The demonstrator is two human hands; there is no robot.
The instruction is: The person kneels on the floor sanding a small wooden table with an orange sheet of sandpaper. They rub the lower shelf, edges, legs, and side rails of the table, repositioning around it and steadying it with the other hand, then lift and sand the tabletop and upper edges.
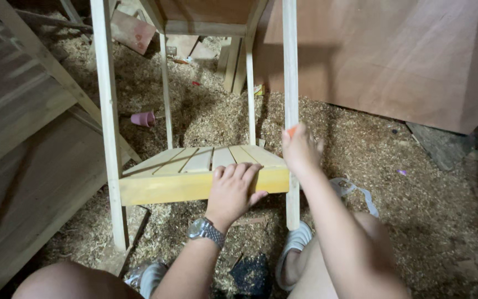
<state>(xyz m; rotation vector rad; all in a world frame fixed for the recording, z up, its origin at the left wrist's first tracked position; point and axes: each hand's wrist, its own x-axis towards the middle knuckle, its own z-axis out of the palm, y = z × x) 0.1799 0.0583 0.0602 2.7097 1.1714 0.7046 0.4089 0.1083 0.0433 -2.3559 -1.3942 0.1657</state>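
Left hand (232, 191) flat on yellow shelf rail (195, 187), bracing; right hand (301, 148) pinches something orange (291, 131) against leg (290, 83). Keep frame steady, strokes light.

The stool (195, 166) stands on the sawdust floor (416, 182); a cup (143, 118) lies behind its left leg (109, 111), a plywood panel (383, 55) right behind.

One wooden stool (195, 171) with four legs, two hands, one wristwatch (206, 230), one pink cup (143, 118), two sandals
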